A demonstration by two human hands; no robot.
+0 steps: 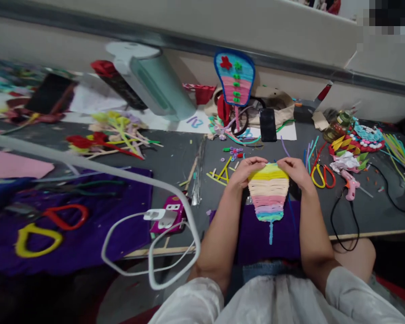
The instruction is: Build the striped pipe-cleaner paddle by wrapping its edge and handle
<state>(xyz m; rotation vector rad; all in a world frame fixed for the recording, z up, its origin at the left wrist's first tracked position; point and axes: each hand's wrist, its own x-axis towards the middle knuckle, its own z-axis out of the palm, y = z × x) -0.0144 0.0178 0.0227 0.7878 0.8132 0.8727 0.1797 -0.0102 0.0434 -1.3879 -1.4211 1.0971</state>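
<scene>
Between my two hands is a fan-shaped pipe-cleaner craft (269,191), banded in yellow, cream, pink, lilac and blue, with a thin blue stem pointing toward me. My left hand (249,171) pinches its far left corner. The far right corner is gripped by my right hand (294,170). Beneath the craft, a purple cloth (266,245) drapes over the table's front edge and my lap. Loose yellow pipe-cleaner pieces (222,173) lie left of my left hand. Red and yellow scissors (323,175) rest to the right of my right hand.
A finished blue-and-pink fan (236,81) stands upright at the back beside a black phone (267,125). A pink glue gun (351,185) lies at right with its cord looping down. On the left are a white cable (189,216), a power strip (173,211) and larger scissors (40,238).
</scene>
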